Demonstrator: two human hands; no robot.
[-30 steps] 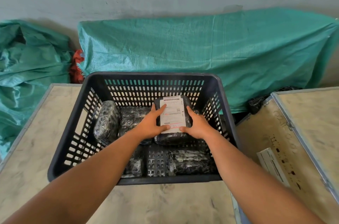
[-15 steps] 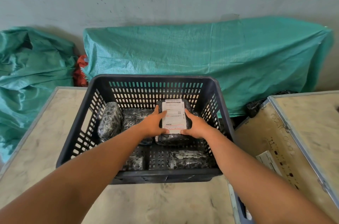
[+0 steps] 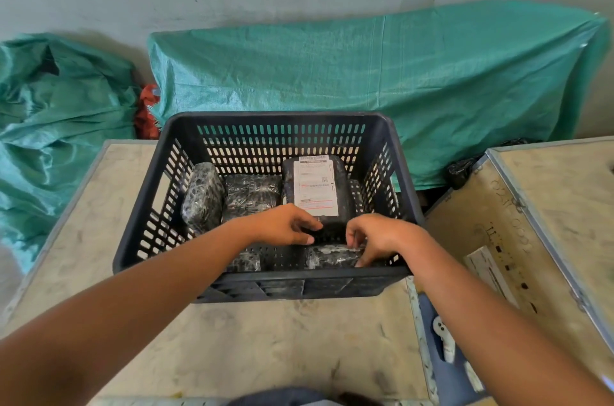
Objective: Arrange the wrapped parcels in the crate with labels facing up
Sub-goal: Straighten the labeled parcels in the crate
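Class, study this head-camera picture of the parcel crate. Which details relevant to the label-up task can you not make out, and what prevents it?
- Labelled parcel: print too small to read.
- Its near end: covered by the left hand and right hand.
- Front-right parcel: partly behind the right hand and the crate front wall; label side unknown.
- Upright parcel: no label visible; its far faces are hidden.

Label text (image 3: 315, 184) too small to read — near parcels (image 3: 332, 256) half hidden by hands.

View: your one head camera looked forward and down.
Nearness: close above your fingers (image 3: 307, 230), crate (image 3: 392, 153) just beyond them.
Far edge: wall past the fingertips.
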